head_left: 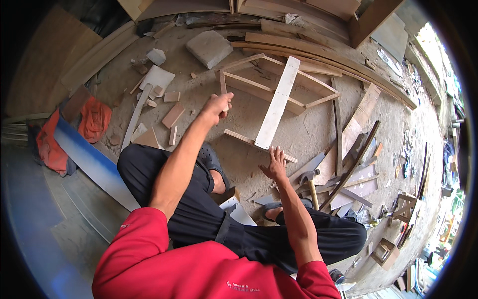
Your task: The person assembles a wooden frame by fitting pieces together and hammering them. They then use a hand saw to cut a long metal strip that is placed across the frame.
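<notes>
Grip, right hand (274, 167): fingers spread and loose, tips at the right end of a crosspiece (241, 138), not wrapped round it. Grip, left hand (216, 107): fingers curled, close to the left end of a wooden frame (250, 84); whether they clasp timber or nothing, we cannot tell.

Hammer (313, 192), one: wooden handle, lying near our right foot (272, 213), out of both hands.

Crosspiece, one: short narrow strip, set crosswise at the near end of the board, forming a T with it.

Board (279, 99), one: long, pale, flat, with small dark marks; it runs away from us across both rails of the frame.

Frame, one: on the bare floor (294, 132) ahead of us, with two long rails, near and far, and slanting end pieces.

Step in hand, in our judgement: steadying or adjusting the joined timber by touch; no hammering is under way. The next move, we judge, calls for a firm hold on frame and crosspiece together, keeping the board square.

Offcuts, several: a reddish block (173, 115) among them, left of the frame.

Stone slab (209, 48), one: beyond the offcuts.

Long planks (298, 45): stacked along the far side, behind the frame.
</notes>
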Demonstrator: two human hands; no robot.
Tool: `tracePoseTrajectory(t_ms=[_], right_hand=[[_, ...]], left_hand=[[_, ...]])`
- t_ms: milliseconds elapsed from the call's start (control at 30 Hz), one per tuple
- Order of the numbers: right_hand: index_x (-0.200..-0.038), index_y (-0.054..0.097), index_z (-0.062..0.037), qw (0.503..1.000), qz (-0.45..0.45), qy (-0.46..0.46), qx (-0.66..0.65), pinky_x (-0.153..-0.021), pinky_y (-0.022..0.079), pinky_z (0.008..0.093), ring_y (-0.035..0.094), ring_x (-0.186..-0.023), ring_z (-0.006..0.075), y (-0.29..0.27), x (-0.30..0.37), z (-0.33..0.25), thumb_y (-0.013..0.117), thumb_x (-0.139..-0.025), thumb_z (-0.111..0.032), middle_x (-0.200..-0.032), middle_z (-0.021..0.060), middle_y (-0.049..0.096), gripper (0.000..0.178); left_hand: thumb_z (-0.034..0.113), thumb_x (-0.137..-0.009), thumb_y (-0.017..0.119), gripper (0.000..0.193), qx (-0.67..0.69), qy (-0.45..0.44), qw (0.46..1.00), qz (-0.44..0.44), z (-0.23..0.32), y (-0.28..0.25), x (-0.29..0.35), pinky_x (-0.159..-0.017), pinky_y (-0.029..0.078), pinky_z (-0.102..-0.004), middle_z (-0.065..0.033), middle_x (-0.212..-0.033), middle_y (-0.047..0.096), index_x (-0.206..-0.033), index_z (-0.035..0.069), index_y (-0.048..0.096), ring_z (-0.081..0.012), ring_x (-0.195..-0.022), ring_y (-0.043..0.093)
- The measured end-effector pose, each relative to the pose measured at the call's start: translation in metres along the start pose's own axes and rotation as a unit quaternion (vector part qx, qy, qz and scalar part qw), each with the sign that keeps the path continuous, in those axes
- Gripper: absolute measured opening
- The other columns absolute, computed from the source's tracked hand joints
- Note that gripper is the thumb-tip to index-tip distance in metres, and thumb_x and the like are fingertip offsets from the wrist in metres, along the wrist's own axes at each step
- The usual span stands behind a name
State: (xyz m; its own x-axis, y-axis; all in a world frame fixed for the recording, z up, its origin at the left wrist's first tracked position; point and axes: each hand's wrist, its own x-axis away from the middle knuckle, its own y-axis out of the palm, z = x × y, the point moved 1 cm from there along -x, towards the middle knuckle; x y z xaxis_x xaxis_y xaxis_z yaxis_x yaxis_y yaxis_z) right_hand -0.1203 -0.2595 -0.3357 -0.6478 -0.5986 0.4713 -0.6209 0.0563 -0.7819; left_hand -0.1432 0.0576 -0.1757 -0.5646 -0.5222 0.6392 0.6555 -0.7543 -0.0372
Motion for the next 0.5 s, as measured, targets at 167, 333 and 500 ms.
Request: tracePoseTrajectory(t_ms=[167,333,500], right_hand=[[-0.153,0.008,-0.0183,1.0,-0.025,-0.012,-0.002,-0.109,0.022,0.0615,0.004,-0.144,0.043,0.0,-0.005,0.003,0.072,-0.074,-0.052,-0.158,0.0176,0.004,0.107],[-0.153,0.007,-0.0202,1.0,-0.024,0.006,0.002,-0.111,0.022,0.0589,0.004,-0.145,0.0412,-0.005,0.001,-0.001,0.073,-0.073,-0.05,-0.158,0.0173,0.004,0.108],[-0.153,0.007,-0.0181,1.0,-0.016,0.0,0.006,-0.11,0.023,0.059,0.005,-0.144,0.0417,-0.005,0.0,-0.004,0.074,-0.072,-0.05,-0.158,0.018,0.004,0.11]], left_hand=[[0.032,-0.086,0.068,0.025,-0.119,-0.006,0.991,-0.052,0.016,-0.03,0.003,-0.038,0.036,-0.0225,0.0005,-0.064,0.057,-0.078,0.009,0.061,-0.0076,-0.051,0.051],[0.031,-0.086,0.063,0.039,-0.345,0.054,0.937,-0.018,-0.059,-0.056,-0.003,-0.055,0.052,-0.0367,-0.0134,-0.075,0.064,-0.098,-0.005,0.057,-0.0237,-0.062,0.063],[0.037,-0.091,0.046,0.046,-0.461,0.1,0.876,0.1,-0.142,-0.052,-0.013,-0.088,0.046,-0.053,-0.0309,-0.106,0.061,-0.112,-0.004,0.051,-0.0472,-0.102,0.058]])
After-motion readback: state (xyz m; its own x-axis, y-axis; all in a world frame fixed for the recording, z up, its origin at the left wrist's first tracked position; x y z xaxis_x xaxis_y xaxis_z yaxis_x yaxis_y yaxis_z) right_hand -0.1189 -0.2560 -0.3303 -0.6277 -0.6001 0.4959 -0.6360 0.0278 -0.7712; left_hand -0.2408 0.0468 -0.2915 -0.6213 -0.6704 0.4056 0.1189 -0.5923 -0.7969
